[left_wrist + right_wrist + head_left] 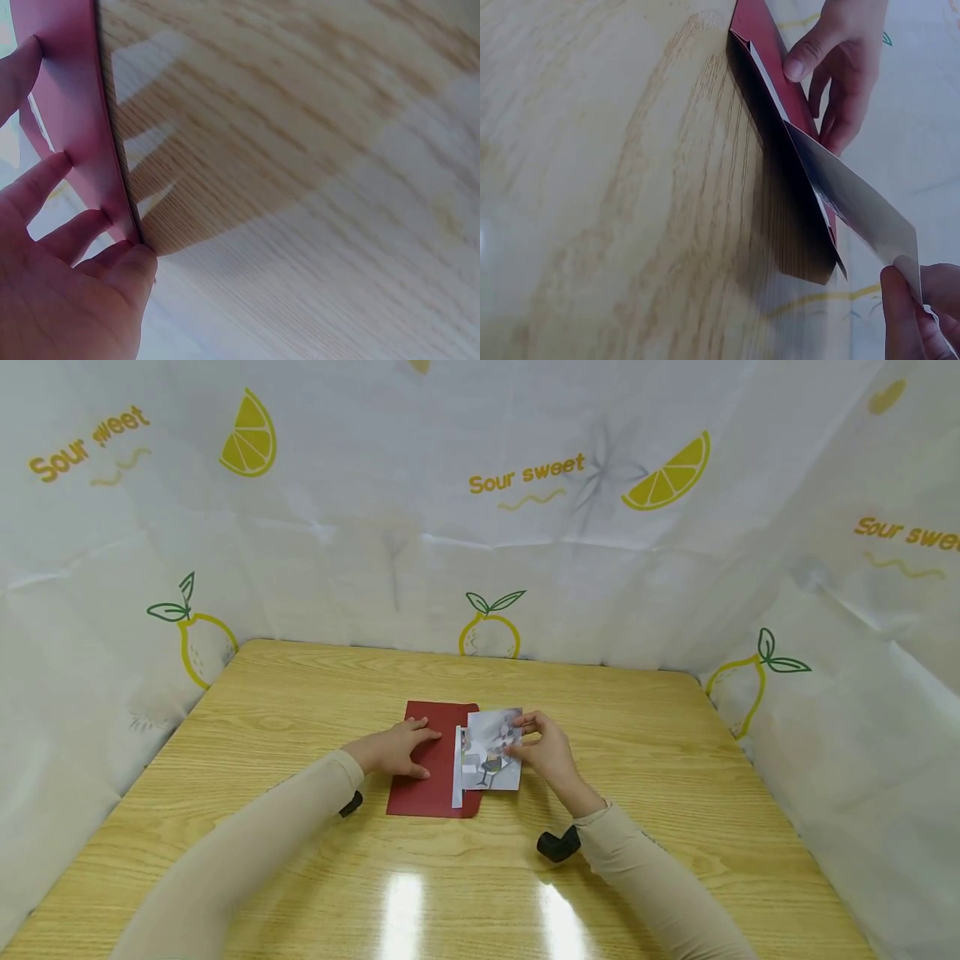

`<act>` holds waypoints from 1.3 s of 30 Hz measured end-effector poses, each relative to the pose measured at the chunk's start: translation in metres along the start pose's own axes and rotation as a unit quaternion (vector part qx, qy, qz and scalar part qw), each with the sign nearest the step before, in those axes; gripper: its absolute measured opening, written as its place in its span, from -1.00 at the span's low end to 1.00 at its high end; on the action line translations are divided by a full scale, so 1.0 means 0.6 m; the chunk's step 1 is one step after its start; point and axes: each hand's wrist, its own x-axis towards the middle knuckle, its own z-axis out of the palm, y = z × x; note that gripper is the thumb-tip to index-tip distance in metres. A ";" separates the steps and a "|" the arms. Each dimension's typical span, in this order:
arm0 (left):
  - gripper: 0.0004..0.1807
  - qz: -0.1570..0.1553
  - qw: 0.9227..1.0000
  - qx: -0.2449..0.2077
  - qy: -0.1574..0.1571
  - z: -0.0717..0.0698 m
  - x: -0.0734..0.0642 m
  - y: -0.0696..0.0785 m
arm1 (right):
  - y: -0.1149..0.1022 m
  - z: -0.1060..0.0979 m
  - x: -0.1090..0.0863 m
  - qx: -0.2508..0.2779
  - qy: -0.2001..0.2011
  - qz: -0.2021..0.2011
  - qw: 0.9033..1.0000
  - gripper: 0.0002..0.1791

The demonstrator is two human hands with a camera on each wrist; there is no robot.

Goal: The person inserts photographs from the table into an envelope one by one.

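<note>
A red paper envelope (pixel 423 797) lies on the wooden table, its flap opened out to the right and a white strip (pixel 457 777) along its mouth. On its left part rests my left hand (pixel 393 749), fingers spread and pressing it down; the left wrist view shows those fingertips (pixel 56 161) against the red paper (pixel 75 82). My right hand (pixel 551 756) pinches the right edge of a printed picture card (pixel 487 735). The card's left edge is at the envelope's mouth; in the right wrist view the card (pixel 870 217) slants up from the opening, its inner end hidden.
Wood-grain table (pixel 637 735) surrounds the envelope on all sides. A white cloth (pixel 360 560) with lemon prints hangs behind and beside the table. Black wrist-worn devices (pixel 558 845) show below both wrists.
</note>
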 end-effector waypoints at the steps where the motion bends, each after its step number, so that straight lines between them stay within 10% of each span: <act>1: -0.23 0.002 1.000 0.000 0.000 0.000 0.000 0.000 | 0.000 0.001 0.000 -0.003 -0.001 0.006 1.000 -0.55; 39: -0.23 0.000 1.000 -0.001 0.001 0.000 -0.001 0.000 | 0.008 0.007 0.002 0.012 -0.058 0.081 0.995 -0.56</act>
